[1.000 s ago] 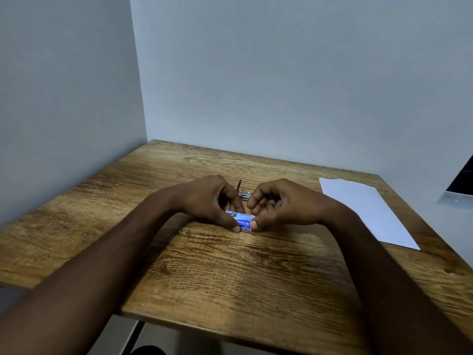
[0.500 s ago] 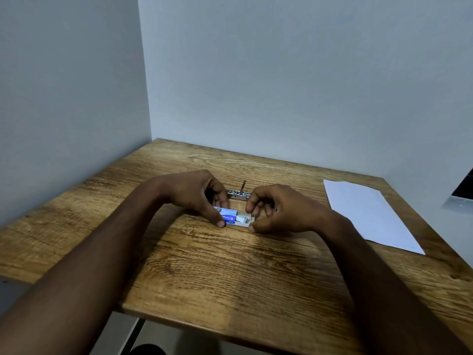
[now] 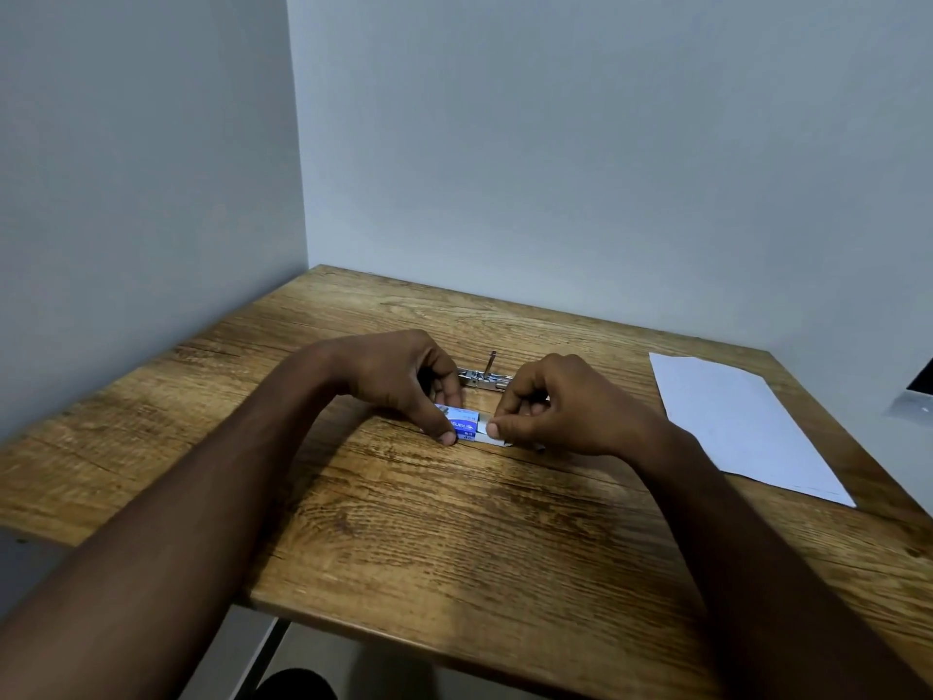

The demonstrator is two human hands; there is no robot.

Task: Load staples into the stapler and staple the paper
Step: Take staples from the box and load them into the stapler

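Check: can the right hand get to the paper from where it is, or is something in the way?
Probably yes. The paper lies flat on the table just to the right hand's own side, with bare wood between them. But that hand is pinching the staple box's inner tray, so it must let go first.

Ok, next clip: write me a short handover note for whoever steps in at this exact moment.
Left hand: pinching the blue sleeve of the staple box, which rests on the table.
Right hand: thumb and fingers gripping the box's white inner tray, which sits partly out of the sleeve.
Stapler: lies just behind the hands, metal parts showing, apparently open.
Paper: flat near the table's right edge, untouched.
Done: box partly opened.
Left: take out a staple strip, load it, close the stapler, staple the paper.
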